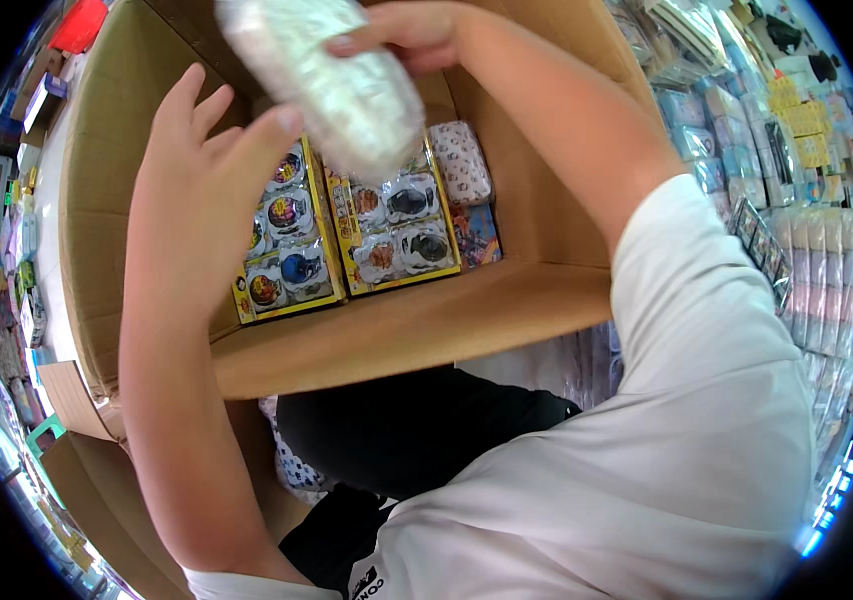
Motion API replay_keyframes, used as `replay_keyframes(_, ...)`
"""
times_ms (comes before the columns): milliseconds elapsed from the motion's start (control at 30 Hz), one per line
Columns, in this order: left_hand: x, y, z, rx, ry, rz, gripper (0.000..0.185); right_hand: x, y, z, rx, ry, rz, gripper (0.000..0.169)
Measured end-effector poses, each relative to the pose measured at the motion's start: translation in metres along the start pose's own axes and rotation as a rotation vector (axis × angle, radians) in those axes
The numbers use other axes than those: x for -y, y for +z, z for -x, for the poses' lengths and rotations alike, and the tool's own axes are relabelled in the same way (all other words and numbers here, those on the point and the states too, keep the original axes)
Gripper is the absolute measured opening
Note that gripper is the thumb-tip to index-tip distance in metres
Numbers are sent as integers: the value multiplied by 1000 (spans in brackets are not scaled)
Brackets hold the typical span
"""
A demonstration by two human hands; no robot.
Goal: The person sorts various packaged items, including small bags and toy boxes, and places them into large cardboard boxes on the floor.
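Note:
My right hand [415, 34] grips a pale, plastic-wrapped oblong bundle [336, 90] by its right side, above a large open cardboard box [411, 322]. Left of the bundle is my left hand [205, 161], its fingers spread and holding nothing; whether the thumb touches the wrap is unclear. Inside the box lie two yellow-edged display packs, a left one [302, 266] and a right one [404, 247], with small toys in clear blisters. A white patterned pouch-like packet [462, 161] rests at the right inner wall, above a colourful flat box [477, 234].
Shelves of plastic-packed goods [741, 150] stand on the right. More packed goods [28, 262] line the far left. A second open cardboard box [96, 495] is at the lower left, with a blue-and-white patterned packet [295, 469] beside my leg.

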State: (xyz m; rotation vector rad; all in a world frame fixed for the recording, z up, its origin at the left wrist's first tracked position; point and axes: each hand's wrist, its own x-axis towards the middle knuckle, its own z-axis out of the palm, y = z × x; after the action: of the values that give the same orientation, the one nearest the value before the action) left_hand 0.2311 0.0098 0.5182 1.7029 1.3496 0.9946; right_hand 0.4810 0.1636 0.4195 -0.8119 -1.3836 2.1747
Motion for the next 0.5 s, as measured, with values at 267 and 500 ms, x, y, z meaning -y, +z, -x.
replay_keyframes(267, 115, -75, 199, -545, 353, -614, 48, -243, -198, 46, -820, 451, 452, 48)
replay_keyframes(500, 176, -47, 260, -756, -132, -221, 55, -363, -238, 47, -772, 770, 420, 50)
